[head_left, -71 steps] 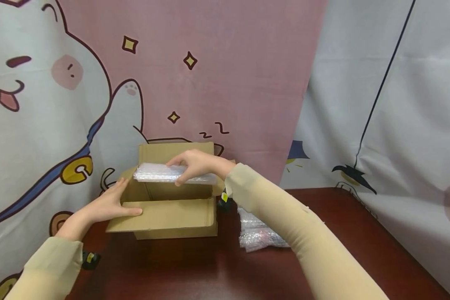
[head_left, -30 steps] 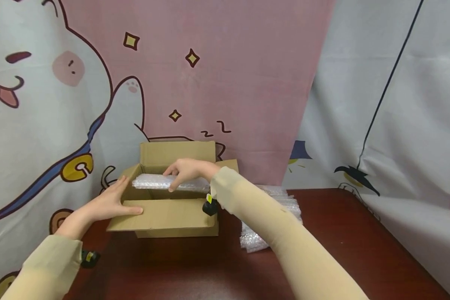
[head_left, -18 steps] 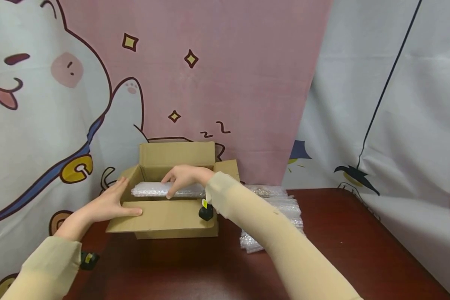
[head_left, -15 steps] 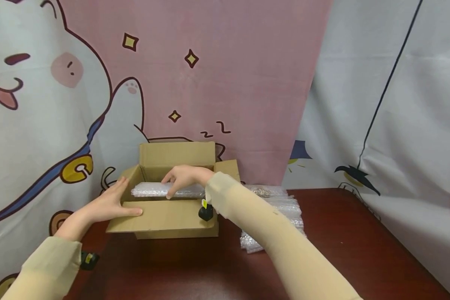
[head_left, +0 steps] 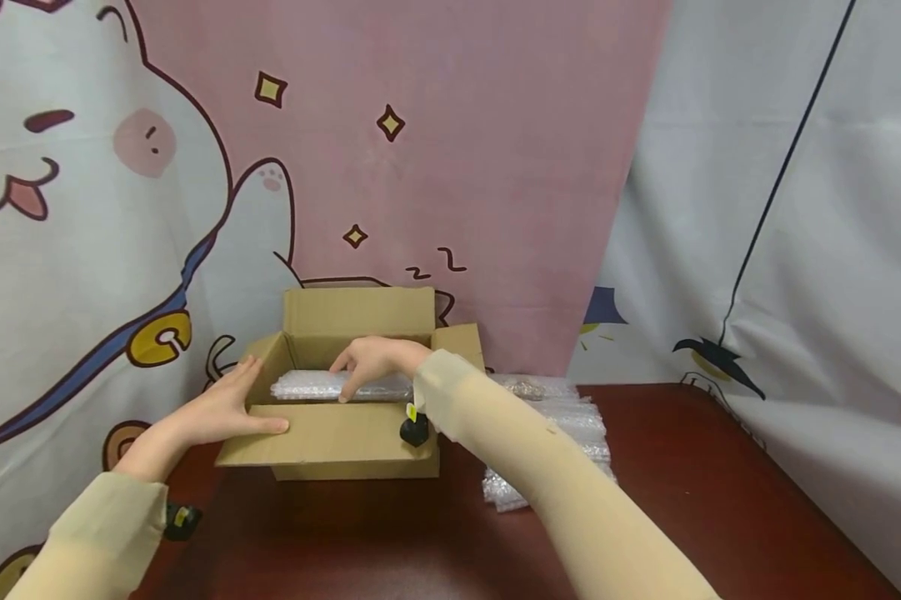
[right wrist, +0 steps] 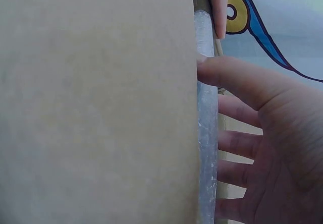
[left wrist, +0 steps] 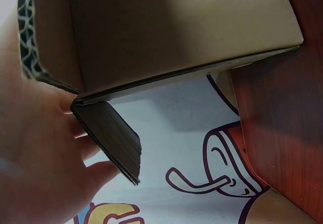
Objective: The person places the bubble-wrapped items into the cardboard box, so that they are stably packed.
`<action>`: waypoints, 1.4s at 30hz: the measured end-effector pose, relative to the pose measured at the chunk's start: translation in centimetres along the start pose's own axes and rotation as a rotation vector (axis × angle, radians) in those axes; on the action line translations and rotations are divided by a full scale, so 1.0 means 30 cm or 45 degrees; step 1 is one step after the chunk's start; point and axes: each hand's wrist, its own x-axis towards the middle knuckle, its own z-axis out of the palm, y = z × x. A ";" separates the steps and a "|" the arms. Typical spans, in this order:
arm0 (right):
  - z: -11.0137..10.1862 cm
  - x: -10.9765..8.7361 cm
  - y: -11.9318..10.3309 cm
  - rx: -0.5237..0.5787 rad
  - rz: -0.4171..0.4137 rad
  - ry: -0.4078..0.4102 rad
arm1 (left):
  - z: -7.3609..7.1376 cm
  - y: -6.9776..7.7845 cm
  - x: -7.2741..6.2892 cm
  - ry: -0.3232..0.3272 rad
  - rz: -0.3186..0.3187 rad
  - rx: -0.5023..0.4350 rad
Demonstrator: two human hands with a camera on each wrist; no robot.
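An open cardboard box (head_left: 356, 467) stands on the table with its flaps spread. My left hand (head_left: 213, 408) rests at the box's left corner, fingers extended against the left flap (left wrist: 113, 135) and thumb lying on the front flap (head_left: 330, 433). Inside the box opening, my right hand (head_left: 375, 360) holds a long flat bubble-wrap package (head_left: 303, 384). In the right wrist view, the thumb is on the near side of the package (right wrist: 206, 133) and the fingers are on its far side. The front flap hides the package's lower part and whatever lies beneath it.
More bubble-wrap packages (head_left: 581, 425) lie on the dark red table (head_left: 690, 475) right of the box, partly behind my right sleeve. A printed cloth (head_left: 495, 183) hangs close behind the box and along the left.
My right hand has lowered the bubble-wrap package from above the box into its opening. Over the last half second it has hardly moved. The left hand stays at the same corner.
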 end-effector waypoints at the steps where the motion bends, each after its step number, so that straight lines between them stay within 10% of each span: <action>1: 0.002 0.000 0.002 0.000 0.002 0.001 | 0.001 0.000 0.000 0.001 0.000 0.004; 42: -0.075 -0.081 0.046 0.103 -0.133 -0.101 | -0.002 0.008 0.006 -0.017 -0.014 0.014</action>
